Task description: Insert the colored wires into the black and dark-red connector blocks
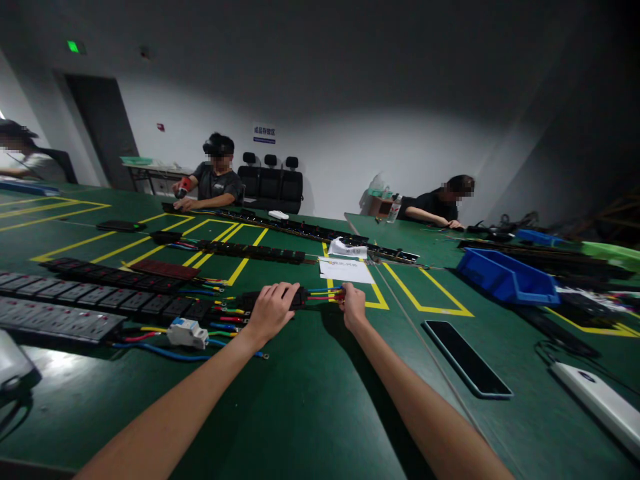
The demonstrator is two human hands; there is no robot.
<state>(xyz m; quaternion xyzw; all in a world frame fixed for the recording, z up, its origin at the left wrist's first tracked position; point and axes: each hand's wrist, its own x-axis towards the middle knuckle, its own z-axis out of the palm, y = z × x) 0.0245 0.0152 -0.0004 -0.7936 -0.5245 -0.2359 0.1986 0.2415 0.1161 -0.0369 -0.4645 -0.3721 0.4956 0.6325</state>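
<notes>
My left hand [273, 312] is closed over a black housing [301, 297] lying at the middle of the green table. From the housing's right end run several coloured wires [323, 293], blue, yellow-green and red. My right hand [354, 305] pinches these wires near their ends; its fingers partly hide the tips. Left of my left hand are loose wire ends with lugs and a white-and-blue circuit breaker [187, 333] joined to thick wires. Long power strips [55, 319] with rows of sockets lie further left.
A phone [467, 359] and a white power bank [597, 403] lie to the right. Behind them stands a blue bin [505, 279]. Paper labels [345, 270] and long black strips [255, 252] lie ahead. Co-workers sit across the table, one holding a red tool [184, 187].
</notes>
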